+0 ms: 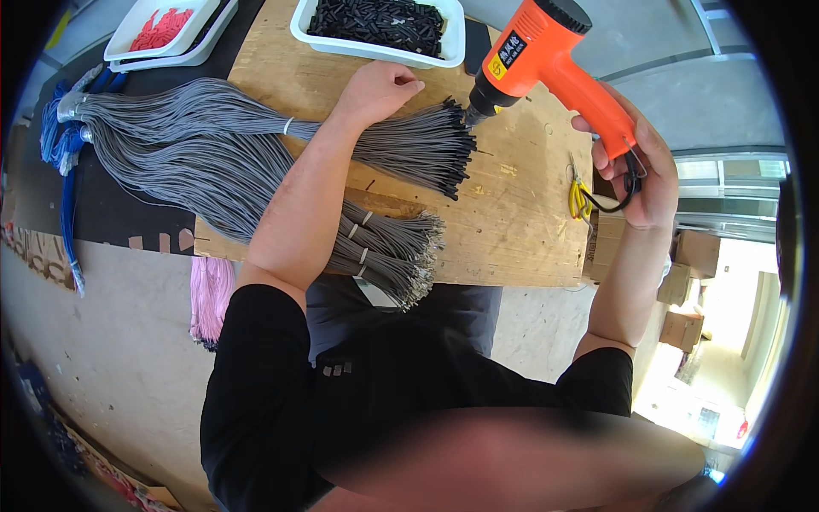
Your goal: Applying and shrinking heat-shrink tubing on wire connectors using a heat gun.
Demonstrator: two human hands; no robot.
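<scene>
My right hand (650,175) is wrapped round the handle of an orange heat gun (533,55). Its dark nozzle tips down toward the black-sleeved ends of a grey cable bundle (392,149); I cannot tell whether they touch. Over the far edge of that bundle is my left hand (375,92), fingers curled in, with nothing visible in them. A white tie binds the bundle left of my left wrist. Nearer me lies a second grey cable bundle (230,183), tied in several places, with bare pale tips; my left forearm crosses both bundles.
A white tray (455,38) of black sleeves stands at the wooden table's (520,230) far edge. Another white tray (119,49) holds red pieces. Yellow-handled scissors (579,198) lie near the right edge. Pink cables (210,294) hang below the table; cardboard boxes (682,328) stand right.
</scene>
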